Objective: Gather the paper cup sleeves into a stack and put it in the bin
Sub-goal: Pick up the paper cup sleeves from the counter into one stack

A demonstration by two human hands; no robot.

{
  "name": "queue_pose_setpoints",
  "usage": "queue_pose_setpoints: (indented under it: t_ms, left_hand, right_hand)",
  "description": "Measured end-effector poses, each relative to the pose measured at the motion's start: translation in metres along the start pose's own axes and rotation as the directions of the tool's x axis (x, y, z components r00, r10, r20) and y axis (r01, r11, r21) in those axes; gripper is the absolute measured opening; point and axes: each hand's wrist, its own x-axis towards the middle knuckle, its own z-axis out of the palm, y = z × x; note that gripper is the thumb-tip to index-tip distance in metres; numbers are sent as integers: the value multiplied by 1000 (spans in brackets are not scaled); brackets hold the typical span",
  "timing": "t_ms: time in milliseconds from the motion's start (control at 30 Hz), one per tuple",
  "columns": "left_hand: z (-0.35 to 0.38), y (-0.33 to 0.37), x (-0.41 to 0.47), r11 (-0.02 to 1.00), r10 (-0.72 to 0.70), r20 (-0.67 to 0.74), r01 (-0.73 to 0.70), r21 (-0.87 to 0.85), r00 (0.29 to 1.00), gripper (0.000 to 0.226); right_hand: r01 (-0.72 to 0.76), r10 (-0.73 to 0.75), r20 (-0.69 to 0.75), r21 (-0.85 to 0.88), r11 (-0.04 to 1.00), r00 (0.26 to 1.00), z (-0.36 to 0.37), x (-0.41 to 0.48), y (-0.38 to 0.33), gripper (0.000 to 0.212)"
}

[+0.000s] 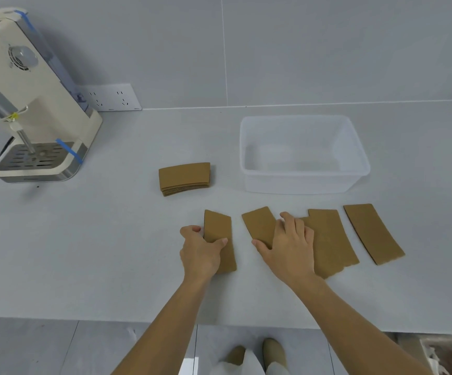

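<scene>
Brown cardboard cup sleeves [327,239] lie scattered just in front of the clear plastic bin [304,154], which holds nothing; one small stack [184,178] sits left of it. My left hand [200,250] pinches one sleeve [220,239]; my right hand [289,244], fingers spread, presses another [260,224]. Most gathering remains.

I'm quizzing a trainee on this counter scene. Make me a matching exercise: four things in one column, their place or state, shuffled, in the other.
Things
1. clear plastic bin
2. neat stack of brown cardboard cup sleeves
3. cream coffee machine
4. far-right brown cardboard sleeve

Places or states
A. far left of the counter, blue tape on it
B. lying alone, touched by neither hand
C. empty, right of the stack
D. left of the bin, behind the left hand

Pairs: 1-C, 2-D, 3-A, 4-B
</scene>
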Motion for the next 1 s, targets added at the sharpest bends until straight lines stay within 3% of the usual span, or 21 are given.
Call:
queue_pose_setpoints:
  t_ms: [67, 200, 400, 633, 833, 1000]
  left_hand:
    - [-1, -1, -1, 998, 14, 32, -12, -56, 999, 49]
    - [-6, 2, -1, 993, 70, 52, -65, -98, 996, 22]
    - [-10, 10, -4, 964, 25, 143, 14, -264, 989, 11]
    - [-9, 13, -8, 811, -21, 250, 162, -561, 968, 29]
    - [-10, 11, -8, 657, 28, 378, 268, -704, 925, 52]
    - [-14, 16, -7, 620, 31, 425, 316, -718, 905, 38]
  right_hand:
    - [4, -4, -17, 4, 1000, 1000, -1, 1, -1, 61]
    - [-2, 3, -21, 42, 999, 1000, -3, 2, -1, 61]
    - [-15, 6, 54, 178, 984, 999, -14, 1, -6, 61]
    - [-141, 67, 241, 302, 943, 968, -30, 7, -9, 43]
    - [-139, 42, 255, 376, 916, 966, -37, 10, -11, 19]
    - [-128, 16, 233, 477, 870, 972, -53, 17, -14, 18]
